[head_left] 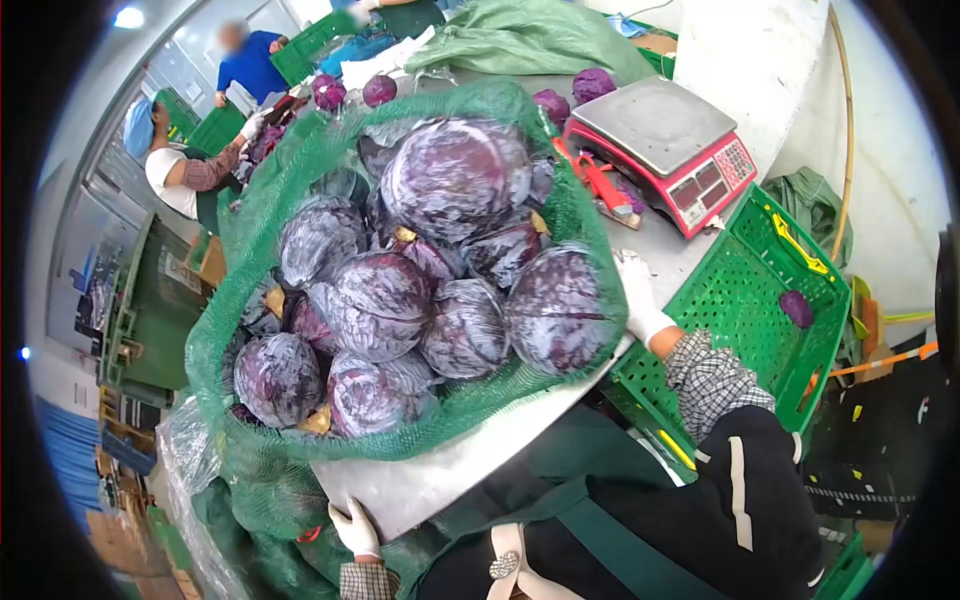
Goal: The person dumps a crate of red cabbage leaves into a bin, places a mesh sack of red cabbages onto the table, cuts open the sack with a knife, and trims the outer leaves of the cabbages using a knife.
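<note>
A green net bag (225, 345) lies wide open on the metal table, holding several large purple cabbages (380, 305). One big cabbage (458, 180) sits on top of the heap. My right hand (640, 295), in a white glove, touches the right side of the bag with its fingers stretched out along the mesh. At the near edge of the metal table (400, 490), below the bag, my gloved left hand (355, 527) rests with fingers apart, holding nothing. Some green netting hangs beside it.
A red digital scale (655, 150) stands at the back right, with an orange-handled tool (605, 185) beside it. A green crate (740, 290) on the right holds a small purple piece. Small cabbages (380, 90) and green sacking (530, 40) lie behind. Two people work at the far left.
</note>
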Motion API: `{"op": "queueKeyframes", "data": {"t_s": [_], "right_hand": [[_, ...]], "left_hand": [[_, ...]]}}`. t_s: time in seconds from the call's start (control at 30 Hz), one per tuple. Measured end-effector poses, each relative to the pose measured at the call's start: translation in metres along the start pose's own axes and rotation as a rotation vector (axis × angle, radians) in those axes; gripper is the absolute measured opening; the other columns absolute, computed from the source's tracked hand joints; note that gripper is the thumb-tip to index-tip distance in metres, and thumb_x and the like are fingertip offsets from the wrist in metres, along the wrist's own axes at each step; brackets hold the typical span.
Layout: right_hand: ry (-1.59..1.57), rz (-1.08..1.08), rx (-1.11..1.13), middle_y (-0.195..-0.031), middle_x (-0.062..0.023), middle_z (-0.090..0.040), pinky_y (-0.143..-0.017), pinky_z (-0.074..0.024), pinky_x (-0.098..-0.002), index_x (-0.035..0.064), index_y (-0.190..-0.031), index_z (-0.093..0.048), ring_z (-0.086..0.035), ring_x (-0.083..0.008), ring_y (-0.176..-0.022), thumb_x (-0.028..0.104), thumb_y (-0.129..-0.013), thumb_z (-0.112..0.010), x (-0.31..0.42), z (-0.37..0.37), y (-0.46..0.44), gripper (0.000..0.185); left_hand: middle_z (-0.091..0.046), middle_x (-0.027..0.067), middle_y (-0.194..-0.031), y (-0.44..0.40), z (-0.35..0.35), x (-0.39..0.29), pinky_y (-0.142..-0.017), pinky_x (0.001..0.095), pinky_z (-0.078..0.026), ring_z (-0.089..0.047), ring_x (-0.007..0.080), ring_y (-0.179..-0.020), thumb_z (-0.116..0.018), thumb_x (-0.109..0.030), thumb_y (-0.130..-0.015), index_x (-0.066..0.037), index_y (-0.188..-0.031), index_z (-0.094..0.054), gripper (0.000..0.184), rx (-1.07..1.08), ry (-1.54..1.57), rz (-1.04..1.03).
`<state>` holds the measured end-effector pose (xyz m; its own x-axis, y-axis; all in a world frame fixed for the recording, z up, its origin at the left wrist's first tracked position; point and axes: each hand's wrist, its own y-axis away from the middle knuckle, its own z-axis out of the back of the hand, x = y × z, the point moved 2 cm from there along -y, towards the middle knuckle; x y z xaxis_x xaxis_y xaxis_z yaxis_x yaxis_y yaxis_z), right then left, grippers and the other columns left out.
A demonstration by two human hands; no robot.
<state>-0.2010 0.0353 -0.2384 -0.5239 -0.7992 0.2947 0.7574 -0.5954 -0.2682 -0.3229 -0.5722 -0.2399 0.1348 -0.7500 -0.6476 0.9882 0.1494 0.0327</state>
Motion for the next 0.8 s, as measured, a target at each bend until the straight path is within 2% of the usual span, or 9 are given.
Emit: {"op": "queueKeyframes", "data": {"t_s": [0.13, 0.17, 0.2, 0.3, 0.33, 0.4, 0.47, 0.6, 0.8], "right_hand": [[-0.25, 0.041, -0.223, -0.117, -0.0173, -0.052, -0.095, -0.0368, -0.0425, 0.003, -0.114, -0.054, -0.046, -0.0315, -0.113, 0.019, -0.079, -0.055, -0.009, 0.0, -0.008, 0.039], [-0.063, 0.203, -0.304, -0.117, -0.0183, -0.052, -0.096, -0.0356, -0.0444, 0.0059, -0.117, -0.054, -0.045, -0.0322, -0.114, 0.02, -0.08, -0.056, -0.017, -0.002, -0.018, 0.039], [-0.044, 0.198, -0.319, -0.118, -0.0187, -0.051, -0.096, -0.0354, -0.0449, 0.0068, -0.118, -0.054, -0.045, -0.0324, -0.115, 0.019, -0.081, -0.056, -0.02, 0.006, -0.029, 0.04], [0.048, 0.203, -0.319, -0.123, -0.0214, -0.049, -0.094, -0.0374, -0.0459, 0.0108, -0.126, -0.05, -0.048, -0.034, -0.113, 0.018, -0.084, -0.052, -0.022, 0.045, -0.059, 0.043], [0.102, 0.159, -0.201, -0.124, -0.0219, -0.048, -0.093, -0.0388, -0.0456, 0.0107, -0.128, -0.049, -0.05, -0.0339, -0.111, 0.017, -0.085, -0.051, -0.03, 0.044, -0.071, 0.043], [0.2, 0.075, 0.033, -0.125, -0.0228, -0.048, -0.09, -0.0415, -0.0451, 0.0107, -0.131, -0.046, -0.053, -0.0336, -0.107, 0.016, -0.086, -0.048, -0.042, 0.031, -0.092, 0.045], [0.379, 0.048, 0.074, -0.124, -0.0262, -0.047, -0.077, -0.0493, -0.0417, 0.0148, -0.135, -0.041, -0.059, -0.0326, -0.094, 0.013, -0.089, -0.042, -0.052, 0.014, -0.112, 0.047], [0.391, -0.076, 0.1, -0.116, -0.0253, -0.05, -0.072, -0.0506, -0.0422, 0.0133, -0.134, -0.041, -0.059, -0.0324, -0.091, 0.011, -0.088, -0.042, -0.046, 0.016, -0.125, 0.046], [0.615, 0.108, 0.001, -0.126, -0.0227, -0.05, -0.085, -0.0387, -0.0429, -0.0013, -0.115, -0.058, -0.048, -0.033, -0.113, 0.011, -0.089, -0.039, -0.041, 0.018, -0.111, 0.034]], "left_hand": [[-0.04, 0.0267, -0.136, -0.006, -0.003, 0.012, -0.106, 0.0368, -0.031, -0.041, 0.0336, -0.126, -0.053, -0.033, -0.092, 0.01, -0.133, -0.035, 0.062, -0.139, -0.022, -0.004], [-0.039, 0.0259, -0.137, -0.01, -0.004, 0.022, -0.105, 0.0373, -0.032, -0.041, 0.0331, -0.126, -0.053, -0.031, -0.093, 0.01, -0.133, -0.034, 0.06, -0.239, 0.117, -0.029], [-0.039, 0.0252, -0.137, -0.011, -0.005, 0.025, -0.105, 0.0379, -0.032, -0.042, 0.0326, -0.125, -0.052, -0.029, -0.093, 0.01, -0.133, -0.034, 0.059, -0.336, 0.255, -0.054], [-0.036, 0.0209, -0.137, 0.033, 0.001, -0.05, -0.103, 0.0375, -0.034, -0.043, 0.0285, -0.121, -0.05, -0.021, -0.095, 0.006, -0.136, -0.031, 0.053, -0.462, 0.321, -0.187], [-0.036, 0.0198, -0.137, 0.044, 0.001, -0.069, -0.103, 0.0373, -0.034, -0.044, 0.0277, -0.12, -0.05, -0.02, -0.095, 0.005, -0.137, -0.031, 0.053, -0.487, 0.308, -0.253], [-0.034, 0.0166, -0.139, 0.067, -0.002, -0.13, -0.103, 0.0381, -0.034, -0.041, 0.0285, -0.122, -0.051, -0.013, -0.093, 0.003, -0.136, -0.032, 0.05, -0.39, 0.288, -0.418], [-0.034, 0.0185, -0.138, 0.073, -0.011, -0.173, -0.105, 0.0397, -0.032, -0.039, 0.0312, -0.125, -0.054, -0.009, -0.09, 0.001, -0.134, -0.036, 0.049, -0.319, 0.106, -0.752], [-0.047, 0.0205, -0.13, 0.089, -0.033, -0.247, -0.104, 0.0412, -0.033, -0.045, 0.0345, -0.121, -0.06, -0.004, -0.081, 0.002, -0.126, -0.047, 0.048, -0.215, 0.017, -0.987], [-0.047, 0.0205, -0.131, 0.103, -0.055, -0.325, -0.105, 0.0398, -0.032, -0.044, 0.0325, -0.122, -0.062, -0.003, -0.076, 0.003, -0.125, -0.049, 0.051, -0.023, 0.215, -1.167]]}}
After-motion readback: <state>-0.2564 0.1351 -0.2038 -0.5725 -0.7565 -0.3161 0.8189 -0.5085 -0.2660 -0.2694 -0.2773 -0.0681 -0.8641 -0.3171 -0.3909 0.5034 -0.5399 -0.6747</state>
